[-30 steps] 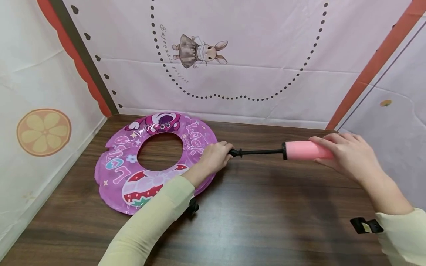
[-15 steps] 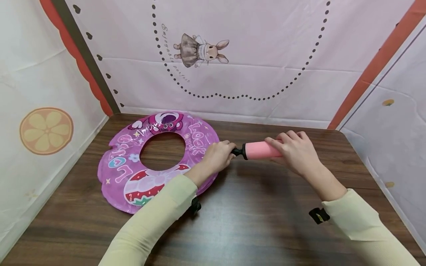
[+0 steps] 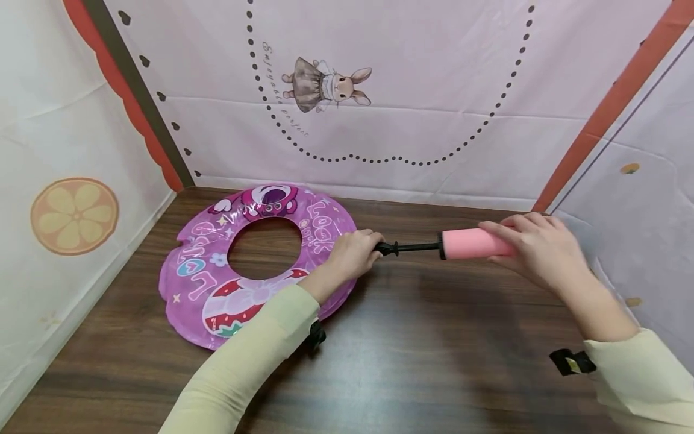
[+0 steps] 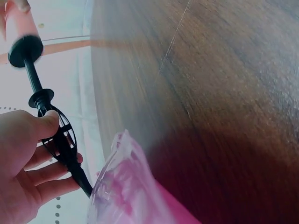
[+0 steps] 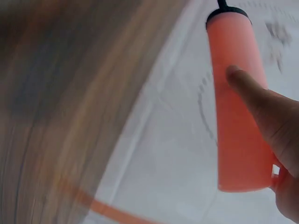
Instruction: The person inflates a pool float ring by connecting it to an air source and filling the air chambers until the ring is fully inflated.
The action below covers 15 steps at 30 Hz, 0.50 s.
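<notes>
A hand pump with a pink barrel (image 3: 473, 243) and a black rod (image 3: 417, 247) lies sideways between my two hands. My right hand (image 3: 542, 250) grips the barrel, its thumb (image 5: 247, 84) along the pink side in the right wrist view. The pump's black handle end (image 4: 60, 140) is held in my left hand (image 3: 352, 253), thumb and fingers about its open frame. Below that hand, a purple swim ring (image 3: 184, 283) with bear and strawberry prints lies partly inflated, its edge creased at the left. In the left wrist view the handle's tip meets the ring's clear pink edge (image 4: 126, 186).
Everything is over a dark wood-grain table (image 3: 412, 361). A pale printed cloth (image 3: 423, 72) with a rabbit picture stands behind it, and similar cloth closes off both sides. Each wrist carries a black strap (image 3: 572, 361).
The right hand pushed the pink barrel left until the rod was almost covered, then drew it back right, so part of the rod shows again. The left hand stays by the ring.
</notes>
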Tool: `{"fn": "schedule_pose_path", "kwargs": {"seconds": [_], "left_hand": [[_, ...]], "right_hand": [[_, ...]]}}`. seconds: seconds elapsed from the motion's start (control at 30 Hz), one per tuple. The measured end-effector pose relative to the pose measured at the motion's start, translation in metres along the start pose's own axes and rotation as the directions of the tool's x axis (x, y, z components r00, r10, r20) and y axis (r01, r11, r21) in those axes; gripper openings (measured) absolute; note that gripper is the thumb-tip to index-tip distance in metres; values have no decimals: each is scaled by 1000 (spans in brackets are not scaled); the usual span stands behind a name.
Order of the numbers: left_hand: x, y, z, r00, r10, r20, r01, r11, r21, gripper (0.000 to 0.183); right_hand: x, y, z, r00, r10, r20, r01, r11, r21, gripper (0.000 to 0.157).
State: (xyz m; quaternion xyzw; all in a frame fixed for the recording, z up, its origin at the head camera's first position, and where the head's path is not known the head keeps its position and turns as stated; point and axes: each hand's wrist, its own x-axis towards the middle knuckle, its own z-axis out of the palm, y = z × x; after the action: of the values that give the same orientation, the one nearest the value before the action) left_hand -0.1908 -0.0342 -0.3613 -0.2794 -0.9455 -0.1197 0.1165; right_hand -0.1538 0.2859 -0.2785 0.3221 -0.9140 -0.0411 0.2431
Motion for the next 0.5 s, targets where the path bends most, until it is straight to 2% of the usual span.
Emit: {"fn": "schedule_pose_path", "kwargs": {"seconds": [0.1,0.13,0.23,0.33,0.43,0.5], "left_hand": [[-2,-2,1,1000,-2,-1,2,1000,20,26],[-2,-3,1,1000,-3,-2,3,1000,25,25],[-5,-4,2,1000,-10,-7,10,999,48,25],[-5,-4,2,1000,-9,-17,10,998,60,26],[-4,-2,2,1000,-2,-19,3,998,61,26],[-3,0,2,1000,3,-13,-2,998,58,27]], "right_hand": [[-15,16,-11,998,45,33,-45,999,0,71],[-19,20,-13,998,51,37,-51,999,3,67],[-22,23,-12,999,42,23,-42,999,19,65],[-12,12,-1,1000,-13,-28,13,999,33,74],[5,-8,14,995,-73,-74,74,997,13,57],[15,-21,22,991,-103,-90,102,995,-11,54]]}}
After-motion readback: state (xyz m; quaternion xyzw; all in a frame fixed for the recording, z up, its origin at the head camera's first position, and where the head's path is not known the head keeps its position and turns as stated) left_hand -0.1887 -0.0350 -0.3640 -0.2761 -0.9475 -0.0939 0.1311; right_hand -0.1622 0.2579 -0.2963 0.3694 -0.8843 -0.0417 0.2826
